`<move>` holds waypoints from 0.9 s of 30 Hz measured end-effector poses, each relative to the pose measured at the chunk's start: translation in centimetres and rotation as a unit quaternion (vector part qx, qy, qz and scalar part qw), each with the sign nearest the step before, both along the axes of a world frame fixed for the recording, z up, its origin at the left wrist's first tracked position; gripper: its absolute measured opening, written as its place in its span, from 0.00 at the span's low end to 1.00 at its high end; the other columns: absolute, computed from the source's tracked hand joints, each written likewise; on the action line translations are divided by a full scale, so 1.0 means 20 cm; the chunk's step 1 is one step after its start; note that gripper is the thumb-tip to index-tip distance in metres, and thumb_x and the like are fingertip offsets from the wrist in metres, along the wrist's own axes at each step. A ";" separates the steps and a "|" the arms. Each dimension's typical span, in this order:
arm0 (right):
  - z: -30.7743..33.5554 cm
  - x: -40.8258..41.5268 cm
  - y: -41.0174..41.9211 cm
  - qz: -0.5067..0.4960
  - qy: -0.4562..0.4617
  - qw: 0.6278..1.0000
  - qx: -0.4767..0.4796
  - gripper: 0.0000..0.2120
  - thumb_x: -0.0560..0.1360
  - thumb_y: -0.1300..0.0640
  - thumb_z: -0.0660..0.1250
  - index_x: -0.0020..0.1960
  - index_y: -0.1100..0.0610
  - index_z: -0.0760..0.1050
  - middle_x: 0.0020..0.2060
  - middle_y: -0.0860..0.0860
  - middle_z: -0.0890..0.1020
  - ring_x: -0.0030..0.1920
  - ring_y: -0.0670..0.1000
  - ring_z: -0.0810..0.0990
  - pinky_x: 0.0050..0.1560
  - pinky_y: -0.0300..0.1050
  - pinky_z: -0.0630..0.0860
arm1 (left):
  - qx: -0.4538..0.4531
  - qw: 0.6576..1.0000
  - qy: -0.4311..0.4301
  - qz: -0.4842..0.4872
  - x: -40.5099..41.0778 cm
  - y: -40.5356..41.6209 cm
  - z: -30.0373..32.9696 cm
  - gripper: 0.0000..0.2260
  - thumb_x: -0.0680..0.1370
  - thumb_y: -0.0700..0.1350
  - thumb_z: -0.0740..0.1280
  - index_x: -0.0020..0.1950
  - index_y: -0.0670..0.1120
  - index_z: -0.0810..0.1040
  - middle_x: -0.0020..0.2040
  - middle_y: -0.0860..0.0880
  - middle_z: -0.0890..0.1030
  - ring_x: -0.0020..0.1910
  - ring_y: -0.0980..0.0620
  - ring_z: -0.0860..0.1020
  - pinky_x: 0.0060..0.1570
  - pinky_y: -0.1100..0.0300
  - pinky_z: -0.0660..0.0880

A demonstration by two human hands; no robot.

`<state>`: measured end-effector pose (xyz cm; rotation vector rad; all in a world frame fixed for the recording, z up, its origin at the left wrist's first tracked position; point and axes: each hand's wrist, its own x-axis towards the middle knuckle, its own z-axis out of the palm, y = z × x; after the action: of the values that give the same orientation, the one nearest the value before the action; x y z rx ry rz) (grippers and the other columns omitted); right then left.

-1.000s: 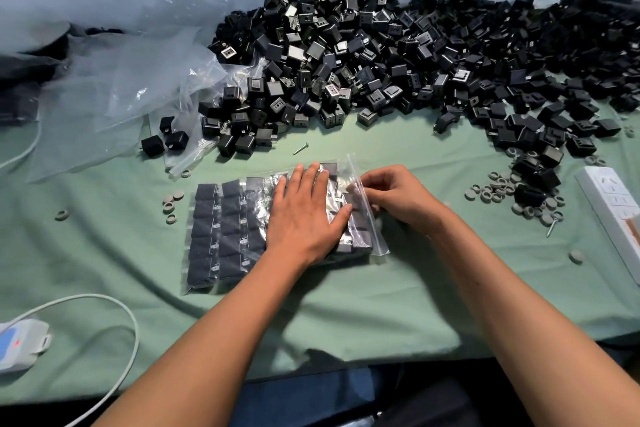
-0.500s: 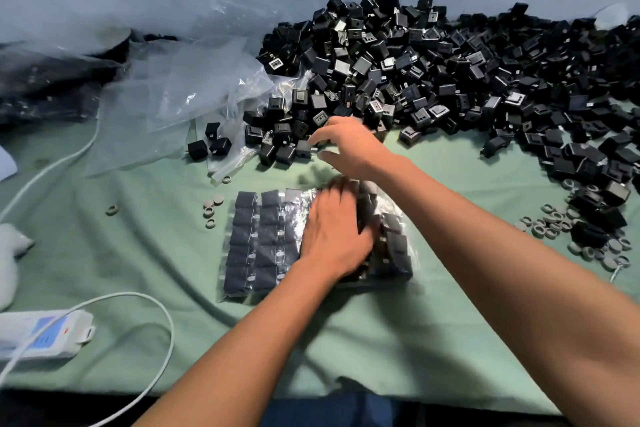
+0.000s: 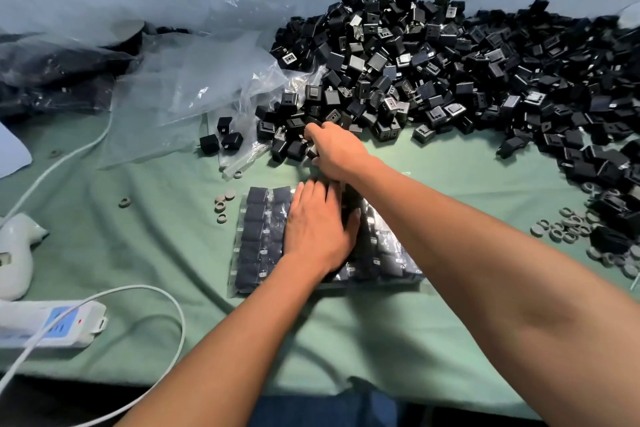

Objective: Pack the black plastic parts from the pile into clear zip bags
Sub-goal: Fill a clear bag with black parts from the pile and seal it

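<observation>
A big pile of black plastic parts (image 3: 450,73) covers the far right of the green table. A clear zip bag (image 3: 259,239), filled with rows of black parts, lies flat in the middle. My left hand (image 3: 317,229) rests flat on it with straight fingers. My right hand (image 3: 334,149) has reached over the bag to the near edge of the pile. Its fingers curl round a black part (image 3: 313,150) there.
Empty clear bags (image 3: 194,87) lie crumpled at the back left. A white power strip (image 3: 45,322) with its cable sits at the near left. Grey rings (image 3: 221,203) lie left of the bag, with several more (image 3: 568,229) at the right.
My right hand left the bag's right edge and reached forward to the pile, closing on a part. My left hand stayed pressed on the bag. The camera shifted left.
</observation>
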<state>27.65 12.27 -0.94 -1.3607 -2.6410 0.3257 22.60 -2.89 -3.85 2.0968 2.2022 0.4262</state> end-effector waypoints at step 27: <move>-0.12 0.97 -0.43 -0.244 0.344 0.879 -0.221 0.04 0.79 0.54 0.72 0.46 0.51 0.85 0.27 0.49 0.83 0.25 0.48 0.78 0.30 0.39 0.74 | -0.056 0.997 0.033 -0.052 0.28 0.02 -0.03 0.35 0.81 0.66 0.43 0.83 0.48 0.52 0.84 0.46 0.47 0.83 0.48 0.42 0.80 0.43 0.38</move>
<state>47.10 3.58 -3.43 -1.5789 -1.6303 1.1380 28.24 -2.57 -4.43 2.1832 2.0854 0.2240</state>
